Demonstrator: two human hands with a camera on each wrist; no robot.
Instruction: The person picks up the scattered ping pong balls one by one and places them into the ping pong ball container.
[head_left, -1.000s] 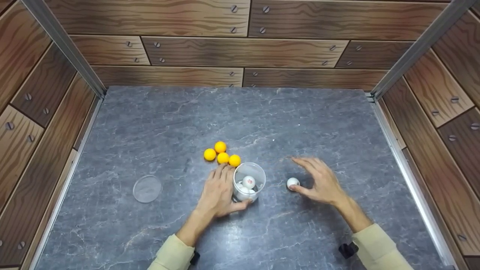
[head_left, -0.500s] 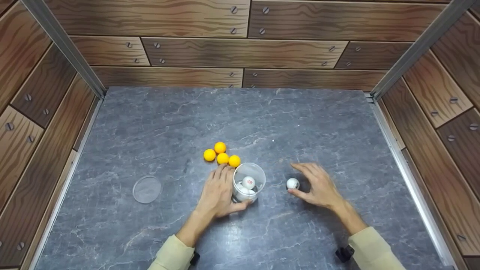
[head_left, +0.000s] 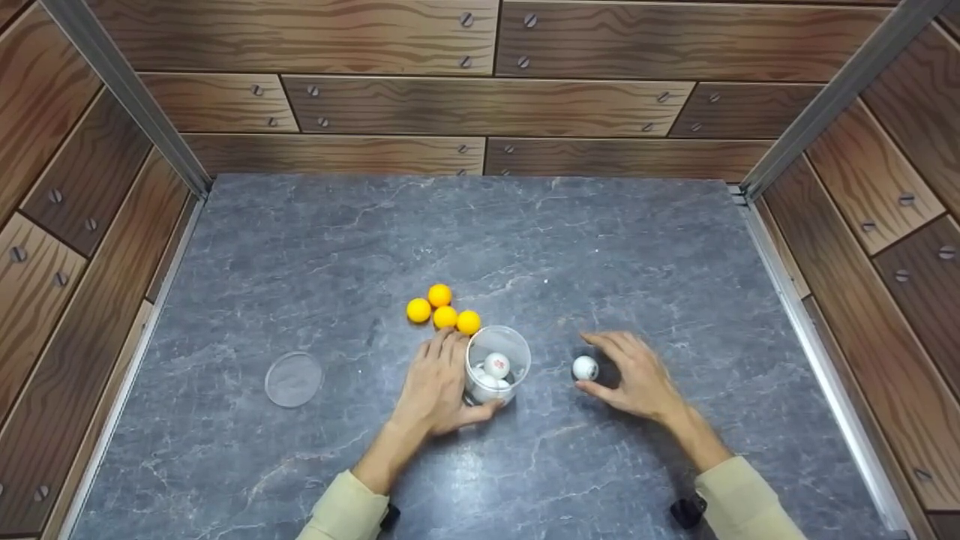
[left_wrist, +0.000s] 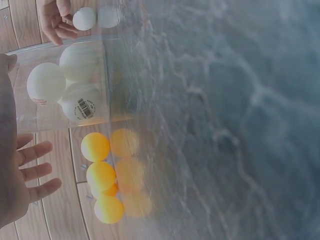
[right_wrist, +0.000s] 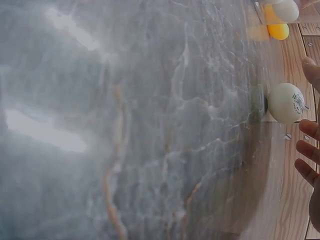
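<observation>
Brown wood-patterned panels (head_left: 480, 109): stand to the left of, beyond and to the right of both hands, around a grey marbled tabletop (head_left: 645, 255).
Clear round plastic lid (head_left: 294, 380): lies flat on the tabletop, well apart from the left hand (head_left: 437, 382), off to its left.
Pale yellow left sleeve (head_left: 346, 504): ends above the left wrist, with something small and black at the edge.
Four smooth orange balls (head_left: 445, 317): sit clustered just beyond the left fingertips, the rightmost just beside a clear cylindrical plastic cup (head_left: 501, 339).
Left hand's hold: grips the cup from its left, thumb across the near side, fingers along the far left side.
Cup: stands upright, open at the top, between both hands, close in against the left.
White printed balls (head_left: 496, 365): rest inside the cup, three in count through the wall in the left wrist view.
Loose white ball (head_left: 583, 368): rests on the tabletop, right of the cup, between thumb and fingers of the right hand (head_left: 634, 375).
Right hand's pose: spreads open around the loose ball; cannot tell whether touching.
Pale yellow right sleeve (head_left: 742, 495): covers the forearm behind the right wrist.
</observation>
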